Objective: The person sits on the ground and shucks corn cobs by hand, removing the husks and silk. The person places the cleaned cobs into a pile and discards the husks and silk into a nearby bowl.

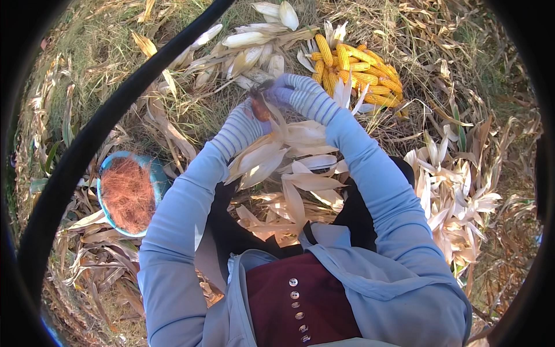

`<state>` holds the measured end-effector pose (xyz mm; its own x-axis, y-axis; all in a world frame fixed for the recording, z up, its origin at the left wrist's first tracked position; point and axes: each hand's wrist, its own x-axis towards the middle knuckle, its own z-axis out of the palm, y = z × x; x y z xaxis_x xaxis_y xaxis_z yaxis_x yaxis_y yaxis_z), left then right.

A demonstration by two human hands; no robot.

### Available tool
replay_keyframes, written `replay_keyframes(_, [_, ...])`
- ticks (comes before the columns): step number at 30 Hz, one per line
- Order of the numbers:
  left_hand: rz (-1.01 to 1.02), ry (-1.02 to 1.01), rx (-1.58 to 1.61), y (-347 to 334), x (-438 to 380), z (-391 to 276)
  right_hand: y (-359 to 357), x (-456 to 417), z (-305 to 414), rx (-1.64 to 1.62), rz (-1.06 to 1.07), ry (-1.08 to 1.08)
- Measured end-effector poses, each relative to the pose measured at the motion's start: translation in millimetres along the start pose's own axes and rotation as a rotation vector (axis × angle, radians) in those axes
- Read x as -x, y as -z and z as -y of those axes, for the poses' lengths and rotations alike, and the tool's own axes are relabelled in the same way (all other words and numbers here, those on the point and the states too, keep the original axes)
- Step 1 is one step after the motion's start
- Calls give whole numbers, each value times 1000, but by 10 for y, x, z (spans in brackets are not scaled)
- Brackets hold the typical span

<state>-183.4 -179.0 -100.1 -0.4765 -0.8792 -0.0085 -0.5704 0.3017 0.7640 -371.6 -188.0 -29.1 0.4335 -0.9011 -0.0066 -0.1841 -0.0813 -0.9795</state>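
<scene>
My left hand, in a striped knit glove, is closed around a tuft of reddish-brown corn silk with a dark, frayed tip. My right hand, gloved alike, pinches at the silk's dark end; its fingertips are blurred. Pale, dry corn husks spread just below both hands and between my legs. Whether an ear sits inside the left hand is hidden. Beyond my right hand lies a heap of husked yellow corn cobs. Unhusked ears are piled straight ahead of my hands.
A blue tub filled with loose reddish corn silk stands left of my left arm. More stripped husks are heaped at my right. Dry grass and stalks cover the ground. A dark curved strap or cable crosses the view's left side.
</scene>
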Motion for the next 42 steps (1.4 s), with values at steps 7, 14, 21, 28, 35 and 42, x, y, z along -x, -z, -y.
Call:
replay_keyframes(7, [103, -104, -259, 77, 11, -166, -26, 10, -11, 229, -7, 96])
replay_keyframes(14, [56, -24, 278, -68, 32, 440, -111, -49, 25, 221, 27, 5])
replay_keyframes(21, [3, 76, 588, 182, 60, -328, 19, -51, -109, -293, -32, -173])
replay_keyframes(28, [-250, 57, 672, 294, 69, -340, -71, -42, -111, -260, -86, -5])
replay_keyframes(35, [-495, 207, 891, 398, 84, -190, -101, 55, 125, -927, -198, -66])
replay_keyframes(42, [-505, 560, 970, 327, -25, -308, -39, 7, -58, -913, -129, -32])
